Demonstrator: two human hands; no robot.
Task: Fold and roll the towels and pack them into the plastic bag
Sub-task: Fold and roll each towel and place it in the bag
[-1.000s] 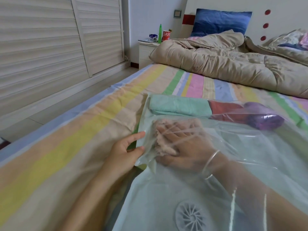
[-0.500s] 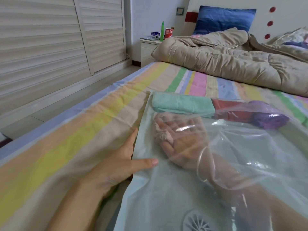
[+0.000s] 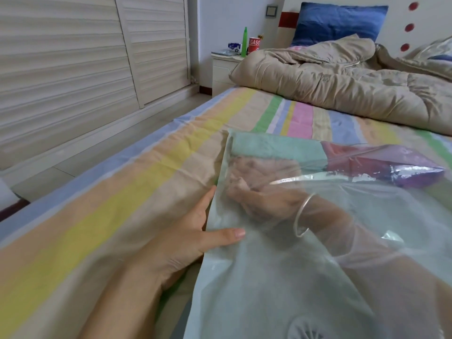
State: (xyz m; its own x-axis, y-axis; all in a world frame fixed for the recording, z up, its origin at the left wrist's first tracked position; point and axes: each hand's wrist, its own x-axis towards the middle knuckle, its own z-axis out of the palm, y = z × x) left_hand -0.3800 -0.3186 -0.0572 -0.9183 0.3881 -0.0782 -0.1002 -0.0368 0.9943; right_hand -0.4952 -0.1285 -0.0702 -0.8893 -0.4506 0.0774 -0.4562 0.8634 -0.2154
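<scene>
A clear plastic bag (image 3: 269,277) lies flat on the striped bed sheet (image 3: 122,204). At its far end a mint towel (image 3: 274,148), a red towel (image 3: 347,157) and a purple towel (image 3: 415,172) lie rolled in a row. My right hand (image 3: 266,204), with a bangle at the wrist, is inside the bag and holds a fuzzy pink-beige towel (image 3: 259,167) against the mint one; the film blurs its fingers. My left hand (image 3: 186,236) rests outside on the bag's left edge, fingers straight, thumb pressing the plastic.
A round valve (image 3: 305,331) sits in the bag's near part. A crumpled beige comforter (image 3: 342,81) and a blue pillow (image 3: 337,23) fill the head of the bed. A white nightstand (image 3: 225,67) with bottles stands beyond. The bed edge and tiled floor (image 3: 85,162) run along the left.
My right hand has pushed the pink-beige towel deeper into the bag, up to the mint towel. My left hand let go of the bag's edge and now lies flat on it.
</scene>
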